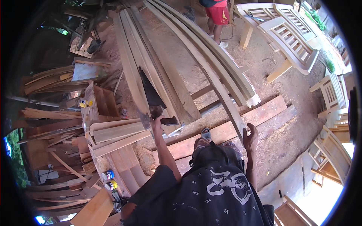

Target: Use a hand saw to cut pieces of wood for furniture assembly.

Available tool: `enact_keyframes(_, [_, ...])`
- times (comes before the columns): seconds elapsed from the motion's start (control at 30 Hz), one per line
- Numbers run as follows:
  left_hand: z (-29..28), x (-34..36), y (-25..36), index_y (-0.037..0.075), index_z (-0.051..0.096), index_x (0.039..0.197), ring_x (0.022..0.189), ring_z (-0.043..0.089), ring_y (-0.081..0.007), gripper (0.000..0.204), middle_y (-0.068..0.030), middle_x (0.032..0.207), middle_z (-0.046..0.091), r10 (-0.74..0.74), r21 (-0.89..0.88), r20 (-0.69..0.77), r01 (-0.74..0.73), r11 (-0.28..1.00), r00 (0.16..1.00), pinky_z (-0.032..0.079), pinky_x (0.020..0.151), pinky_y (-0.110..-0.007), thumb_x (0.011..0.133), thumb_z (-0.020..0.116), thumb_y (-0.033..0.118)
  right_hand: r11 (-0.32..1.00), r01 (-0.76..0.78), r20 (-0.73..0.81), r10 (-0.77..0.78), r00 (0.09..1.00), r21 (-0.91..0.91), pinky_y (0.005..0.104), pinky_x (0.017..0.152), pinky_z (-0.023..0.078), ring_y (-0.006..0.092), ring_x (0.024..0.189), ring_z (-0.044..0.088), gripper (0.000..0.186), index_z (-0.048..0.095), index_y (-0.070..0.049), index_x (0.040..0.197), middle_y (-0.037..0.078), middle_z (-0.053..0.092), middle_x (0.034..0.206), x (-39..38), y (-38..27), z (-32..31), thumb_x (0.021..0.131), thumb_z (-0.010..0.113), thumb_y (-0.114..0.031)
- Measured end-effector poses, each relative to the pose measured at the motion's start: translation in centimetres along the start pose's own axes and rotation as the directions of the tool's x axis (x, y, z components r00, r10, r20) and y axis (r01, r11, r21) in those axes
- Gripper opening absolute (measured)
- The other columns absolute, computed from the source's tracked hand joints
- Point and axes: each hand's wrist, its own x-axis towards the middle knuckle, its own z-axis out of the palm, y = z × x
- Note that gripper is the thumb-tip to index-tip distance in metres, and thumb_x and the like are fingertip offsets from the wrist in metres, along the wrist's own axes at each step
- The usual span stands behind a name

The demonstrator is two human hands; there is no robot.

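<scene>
My left hand (157, 126) is wrapped round the handle of a handsaw (151, 90). The dark blade points away from me and lies over pale boards (130, 60) on the left. To the right, my right hand (250, 136) holds the near end of a long, narrow wooden plank (222, 92), with thumb and fingers at its edges. That plank runs far ahead and looks bent by the lens. Beside it on the right lies a stack of long timbers (226, 71).
Thick planks (275, 107) lie across the ground before my feet. Unfinished wooden benches (294, 41) stand at the right. Scrap wood (60, 132) and paint cans (108, 175) are at the left. Another person in red shorts (218, 14) stands at the far side.
</scene>
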Motion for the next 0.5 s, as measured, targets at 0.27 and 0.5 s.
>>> enact_keyframes(0.27, [5.0,-15.3,13.8,0.000,0.046,0.118,0.094,0.065,-0.0247,0.052,-0.0140,0.108,0.060,0.199,-0.180,0.358,-0.142,0.973,0.912,0.053,0.085,-0.037,0.076,0.075,-0.009,0.784,0.562,0.238,-0.617,0.750,0.262,0.0451,0.107,0.044,0.0365,0.126,0.053,0.059,0.051,0.001,0.139,0.020,0.057,0.134,-3.2,-17.6,0.5,0.085,0.070,-0.016])
enact_keyframes(0.5, [15.9,-30.8,16.4,0.002,0.041,0.113,0.099,0.058,-0.0184,0.037,-0.0114,0.109,0.055,0.209,-0.163,0.715,-0.132,0.978,0.667,0.051,0.084,-0.033,0.091,0.071,0.001,0.941,0.298,0.054,-0.293,0.954,-0.159,0.0445,0.110,0.040,0.0390,0.128,0.051,0.069,0.041,0.014,0.143,0.027,0.052,0.137,-3.8,-15.7,-0.6,0.086,0.061,-0.020])
